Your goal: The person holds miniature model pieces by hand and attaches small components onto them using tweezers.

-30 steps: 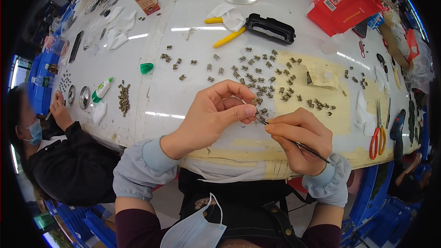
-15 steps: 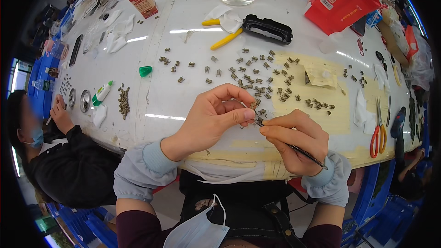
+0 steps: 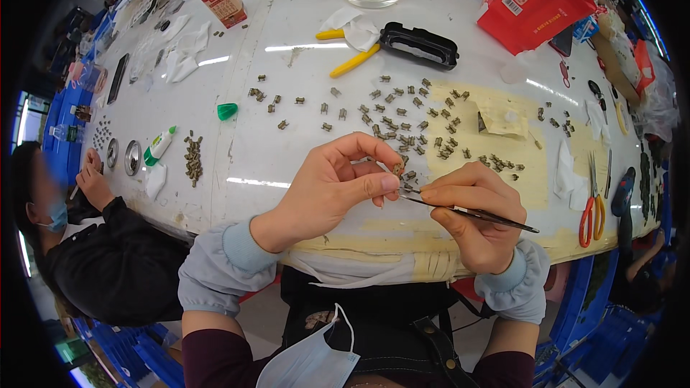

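My left hand (image 3: 327,187) is closed in a pinch on a small brownish part (image 3: 398,169), held just above the table. My right hand (image 3: 483,212) grips dark tweezers (image 3: 499,222), whose tips reach toward that part from the right. Whether the tips touch it is too small to tell. Beyond my fingers, many small olive-brown parts with thin legs (image 3: 389,126) lie scattered on the white table (image 3: 287,165). Some lie on the yellowish taped patch (image 3: 517,187) at the right.
Left of my hands lie a heap of small brown pieces (image 3: 193,162) and a white glue bottle (image 3: 159,146). Pliers with yellow handles (image 3: 356,62), a black case (image 3: 420,46) and a red bag (image 3: 532,3) are farther back. Red-handled scissors (image 3: 588,215) lie right. A co-worker (image 3: 108,244) sits left.
My right hand has turned and opened outward a little, so the tweezers lie flatter, their back end swung up and to the right. My left hand has hardly moved.
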Demonstrator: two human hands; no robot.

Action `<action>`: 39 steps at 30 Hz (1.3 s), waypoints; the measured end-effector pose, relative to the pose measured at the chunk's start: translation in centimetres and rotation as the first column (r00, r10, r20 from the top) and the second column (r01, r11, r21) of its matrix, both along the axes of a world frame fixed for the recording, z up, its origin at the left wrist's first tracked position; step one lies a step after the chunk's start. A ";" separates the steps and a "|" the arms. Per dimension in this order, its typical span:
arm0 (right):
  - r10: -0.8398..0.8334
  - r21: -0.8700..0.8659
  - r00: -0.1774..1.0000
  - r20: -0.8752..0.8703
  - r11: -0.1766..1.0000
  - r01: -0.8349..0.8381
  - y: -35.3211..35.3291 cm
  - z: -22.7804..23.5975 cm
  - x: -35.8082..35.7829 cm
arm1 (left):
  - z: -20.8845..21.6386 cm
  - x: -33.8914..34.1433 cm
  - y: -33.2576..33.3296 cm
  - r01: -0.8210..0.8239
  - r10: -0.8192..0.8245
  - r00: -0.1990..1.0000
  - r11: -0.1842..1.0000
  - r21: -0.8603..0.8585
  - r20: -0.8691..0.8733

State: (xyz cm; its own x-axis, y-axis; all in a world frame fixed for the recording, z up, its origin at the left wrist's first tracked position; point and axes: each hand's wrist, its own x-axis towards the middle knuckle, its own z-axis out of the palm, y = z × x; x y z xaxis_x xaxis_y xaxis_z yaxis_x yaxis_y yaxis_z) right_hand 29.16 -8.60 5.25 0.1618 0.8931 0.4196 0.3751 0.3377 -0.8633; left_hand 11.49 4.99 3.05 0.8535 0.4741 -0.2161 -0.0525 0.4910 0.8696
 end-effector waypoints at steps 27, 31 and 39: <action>0.008 -0.004 0.996 0.090 1.000 -0.008 0.0 0.1 -0.3 | 0.0 0.0 0.0 0.023 -0.023 1.000 1.000 -0.014 -0.008; 0.004 0.012 0.993 0.116 1.000 -0.006 0.1 -0.1 -0.4 | -0.1 0.0 0.0 0.045 -0.045 0.999 0.999 0.023 -0.008; -0.004 0.015 0.997 0.081 1.000 0.003 0.1 -0.2 -0.4 | -0.1 0.0 -0.1 0.045 -0.045 0.999 0.998 0.034 -0.007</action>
State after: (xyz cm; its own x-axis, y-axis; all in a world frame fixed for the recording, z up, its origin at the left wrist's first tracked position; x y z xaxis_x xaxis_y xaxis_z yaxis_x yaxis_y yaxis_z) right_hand 28.75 -8.52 5.06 0.1301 0.8860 0.4451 0.4446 0.3491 -0.8249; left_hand 11.49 4.89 2.92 0.8730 0.4422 -0.2057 -0.0256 0.4629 0.8861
